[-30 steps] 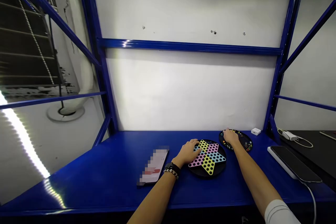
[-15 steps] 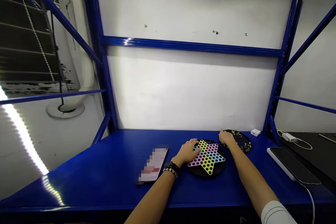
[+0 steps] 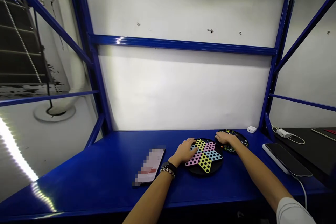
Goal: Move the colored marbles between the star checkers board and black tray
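A Chinese checkers board (image 3: 205,160), a star of yellow, pink and blue points with round holes, sits on a round black base. My left hand (image 3: 186,151) lies over its left side, fingers stretched and thumb apart. Behind it to the right is a round black tray (image 3: 242,139) holding several small coloured pieces, perhaps marbles. Over the tray's left part is my right hand (image 3: 225,137), its fingers bent down and pressed together. Whatever those fingertips hold, if anything, is too small to make out.
Left of the board lies a phone (image 3: 150,166), partly blurred out. Another dark phone (image 3: 288,159) rests on a white block with a cable at right. A small white adapter (image 3: 251,129) stands near the back edge. Blue rack posts frame the blue tabletop (image 3: 105,175).
The whole view has shifted slightly, moving the table items a little left. My right hand has moved slightly over the tray. My left hand stays on the board.
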The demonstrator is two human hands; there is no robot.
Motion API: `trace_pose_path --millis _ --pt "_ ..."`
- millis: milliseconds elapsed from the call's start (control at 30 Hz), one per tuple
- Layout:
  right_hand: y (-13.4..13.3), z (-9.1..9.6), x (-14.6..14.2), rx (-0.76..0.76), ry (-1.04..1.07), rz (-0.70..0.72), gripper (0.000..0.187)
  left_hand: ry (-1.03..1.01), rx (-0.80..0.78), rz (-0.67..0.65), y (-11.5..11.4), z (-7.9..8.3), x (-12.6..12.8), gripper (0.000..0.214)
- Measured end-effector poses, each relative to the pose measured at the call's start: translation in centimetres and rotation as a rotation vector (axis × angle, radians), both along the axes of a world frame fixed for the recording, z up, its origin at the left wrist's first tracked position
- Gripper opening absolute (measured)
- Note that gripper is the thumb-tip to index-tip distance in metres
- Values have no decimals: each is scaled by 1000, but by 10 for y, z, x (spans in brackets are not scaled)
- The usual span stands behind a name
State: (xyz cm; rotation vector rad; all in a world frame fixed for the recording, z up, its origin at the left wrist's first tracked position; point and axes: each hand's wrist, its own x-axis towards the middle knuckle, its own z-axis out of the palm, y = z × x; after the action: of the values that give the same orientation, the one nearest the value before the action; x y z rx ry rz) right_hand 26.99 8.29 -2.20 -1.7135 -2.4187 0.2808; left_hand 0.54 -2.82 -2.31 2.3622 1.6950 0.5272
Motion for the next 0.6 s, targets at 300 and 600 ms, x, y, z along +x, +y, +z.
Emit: trace_pose_path --millis 300,600 --pt "-4 13 41 -66 1066 -95 34 -7 8 -1 0 -1 -1 48" --pt "3 -7 40 -73 905 -365 28 -5 -3 1 -1 2 -1 50"
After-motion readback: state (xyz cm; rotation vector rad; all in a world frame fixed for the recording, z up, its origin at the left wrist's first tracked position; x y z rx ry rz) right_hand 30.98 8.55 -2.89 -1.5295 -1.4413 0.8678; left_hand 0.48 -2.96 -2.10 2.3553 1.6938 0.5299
